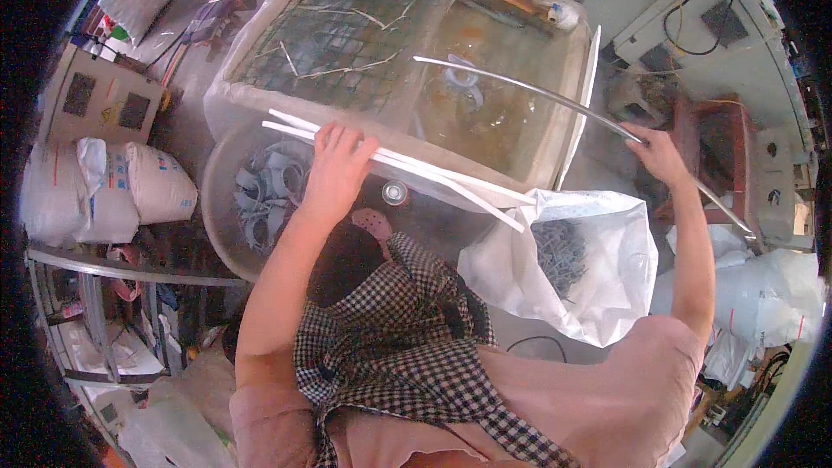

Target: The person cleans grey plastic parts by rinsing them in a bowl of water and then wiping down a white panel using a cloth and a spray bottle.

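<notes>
My right hand is closed around a long, thin metal rod. The rod's far end extends over the right half of a water-filled tank; whether it touches the water I cannot tell. Pale grey ring-shaped pieces lie in that water. At the tank's near edge, my left hand has its fingers curled over long white strips. Their right ends spread apart near an open white woven sack, which contains many thin grey pieces.
Left of my legs stands a round tub with grey curved plastic pieces. A green net covers the tank's left half. Filled sacks sit above a metal rack. A reddish frame stands at the right.
</notes>
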The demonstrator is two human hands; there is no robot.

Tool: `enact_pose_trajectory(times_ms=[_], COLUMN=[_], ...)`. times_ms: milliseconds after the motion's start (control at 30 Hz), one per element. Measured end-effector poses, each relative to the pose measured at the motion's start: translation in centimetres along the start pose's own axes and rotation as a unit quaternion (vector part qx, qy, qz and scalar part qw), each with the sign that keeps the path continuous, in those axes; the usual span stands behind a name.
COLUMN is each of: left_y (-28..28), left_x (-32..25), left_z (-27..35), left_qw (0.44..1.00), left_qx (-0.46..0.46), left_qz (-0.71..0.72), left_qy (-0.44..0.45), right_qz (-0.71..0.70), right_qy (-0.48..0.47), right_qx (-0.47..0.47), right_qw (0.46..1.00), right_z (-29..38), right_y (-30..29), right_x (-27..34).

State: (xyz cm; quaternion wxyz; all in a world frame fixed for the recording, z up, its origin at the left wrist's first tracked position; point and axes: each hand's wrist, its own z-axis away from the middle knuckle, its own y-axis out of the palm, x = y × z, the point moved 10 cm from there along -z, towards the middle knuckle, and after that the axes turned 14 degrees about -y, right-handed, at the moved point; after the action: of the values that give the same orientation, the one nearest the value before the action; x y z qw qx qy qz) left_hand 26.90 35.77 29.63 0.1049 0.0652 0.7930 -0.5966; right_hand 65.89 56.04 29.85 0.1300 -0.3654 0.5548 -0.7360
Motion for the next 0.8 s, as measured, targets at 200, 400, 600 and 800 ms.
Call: enact_pose_trajectory(times_ms=[200,400,600,800], left_y=[-0.3,-0.2,0.1,0.1], left_x=[-0.2,0.5,0.9,1.9], left_z=[0.1,0.5,0.5,0.5], left_qw=[1.0,1.0,0.999,0.999], left_qx=[-0.009,-0.017,-0.011,-0.016], left_qz=[0.005,-0.009,0.027,0.038], left_qy=[0.004,-0.007,-0.017,-0.034], right_qz=[-0.025,0.1,0.016,-0.066], right_qy=[0.0,0.015,-0.008,0.007], right_qx=[0.135,0.151,0.101,0.088], right_qw=[0.991,0.983,0.995,0.994], right_z=[0.2,-5.8,-10.0,-14.8], right_y=[4.8,11.4,18.2,21.3], right_x=[-1.0,3.3,1.4,1.1])
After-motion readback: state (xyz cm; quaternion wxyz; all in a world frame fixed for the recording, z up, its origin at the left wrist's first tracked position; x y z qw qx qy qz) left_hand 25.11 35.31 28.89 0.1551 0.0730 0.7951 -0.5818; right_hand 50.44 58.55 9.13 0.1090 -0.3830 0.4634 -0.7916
